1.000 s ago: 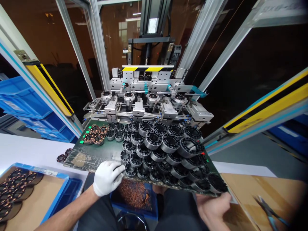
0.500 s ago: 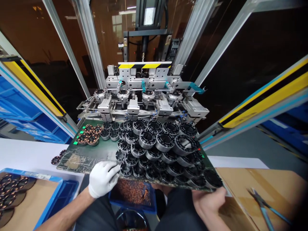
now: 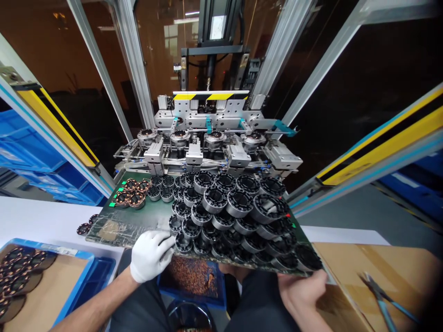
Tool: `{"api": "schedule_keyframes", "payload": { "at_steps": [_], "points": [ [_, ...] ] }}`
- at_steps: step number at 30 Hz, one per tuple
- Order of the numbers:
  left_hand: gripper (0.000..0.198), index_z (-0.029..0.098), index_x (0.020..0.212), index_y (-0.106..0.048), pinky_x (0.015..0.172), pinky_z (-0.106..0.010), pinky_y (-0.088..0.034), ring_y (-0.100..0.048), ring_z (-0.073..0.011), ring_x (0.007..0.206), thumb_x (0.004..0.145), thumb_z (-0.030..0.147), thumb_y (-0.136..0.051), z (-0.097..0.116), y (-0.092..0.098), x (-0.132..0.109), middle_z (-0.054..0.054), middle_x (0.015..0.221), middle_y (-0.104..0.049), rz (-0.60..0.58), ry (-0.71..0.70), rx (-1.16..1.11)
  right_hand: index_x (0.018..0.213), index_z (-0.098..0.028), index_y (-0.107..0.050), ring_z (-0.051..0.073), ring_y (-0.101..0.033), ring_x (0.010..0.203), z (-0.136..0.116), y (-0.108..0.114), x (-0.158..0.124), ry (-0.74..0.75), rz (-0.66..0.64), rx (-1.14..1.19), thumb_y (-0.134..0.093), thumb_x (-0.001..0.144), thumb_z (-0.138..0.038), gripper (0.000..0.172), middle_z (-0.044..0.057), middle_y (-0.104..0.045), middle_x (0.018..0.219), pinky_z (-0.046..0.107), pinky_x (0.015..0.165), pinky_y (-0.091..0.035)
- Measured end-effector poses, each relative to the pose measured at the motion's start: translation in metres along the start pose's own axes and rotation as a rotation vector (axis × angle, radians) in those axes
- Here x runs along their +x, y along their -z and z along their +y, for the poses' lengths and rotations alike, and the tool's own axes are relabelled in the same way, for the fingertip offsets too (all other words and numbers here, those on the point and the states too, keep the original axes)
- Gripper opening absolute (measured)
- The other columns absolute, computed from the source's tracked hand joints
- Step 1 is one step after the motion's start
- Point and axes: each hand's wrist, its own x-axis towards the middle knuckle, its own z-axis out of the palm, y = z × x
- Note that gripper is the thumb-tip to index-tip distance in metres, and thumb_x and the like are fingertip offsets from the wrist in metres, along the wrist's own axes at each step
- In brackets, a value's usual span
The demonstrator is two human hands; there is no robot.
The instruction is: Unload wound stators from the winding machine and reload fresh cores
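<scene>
My left hand (image 3: 152,256), in a white glove, lies at the front edge of a green board (image 3: 134,226). Its fingers are loosely bent and reach right, their tips up against or very near a black-and-silver stator core (image 3: 183,242). Stacks of such cores (image 3: 238,203) cover the middle and right of the board. My bare right hand (image 3: 302,288) is closed around the board's front right corner; some fingers are hidden. Several copper-wound stators (image 3: 134,198) with green tags sit at the board's left, beside smaller cores (image 3: 161,188).
Behind the board stands a machine fixture (image 3: 207,143) with round holders. A blue tray (image 3: 76,276) of wound stators is on the left. Pliers (image 3: 379,295) lie on a cardboard box (image 3: 346,258) at right. Below, a blue bin (image 3: 197,281) holds copper scraps.
The whole view has shifted slightly to the right. Both hands stay in place at the board's edge, and the cores and stators keep their positions.
</scene>
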Motion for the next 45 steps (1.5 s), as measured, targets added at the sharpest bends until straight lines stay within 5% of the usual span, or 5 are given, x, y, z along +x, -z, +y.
{"api": "schedule_keyframes", "payload": {
  "at_steps": [37, 45],
  "points": [
    [0.027, 0.024, 0.122, -0.078, 0.084, -0.041, -0.057, -0.078, -0.0265, 0.096, 0.116, 0.028, -0.052, -0.0001, 0.0014, 0.0021, -0.006, 0.112, -0.084, -0.004, -0.003, 0.01, 0.102, -0.026, -0.076, 0.031, -0.083, 0.112, -0.0054, -0.0029, -0.005, -0.039, 0.015, 0.041, -0.064, 0.075, -0.039, 0.032, 0.004, -0.086, 0.104, 0.04, 0.066, -0.075],
    [0.027, 0.024, 0.122, -0.078, 0.085, -0.041, -0.058, -0.078, -0.0265, 0.098, 0.115, 0.028, -0.053, -0.0002, 0.0011, 0.0007, -0.006, 0.113, -0.084, -0.015, 0.001, 0.011, 0.098, -0.028, -0.074, 0.034, -0.083, 0.113, -0.0044, -0.0011, -0.0026, -0.014, -0.001, 0.019, -0.064, 0.07, -0.04, 0.032, 0.004, -0.085, 0.104, 0.049, 0.075, -0.078]
  ]
}}
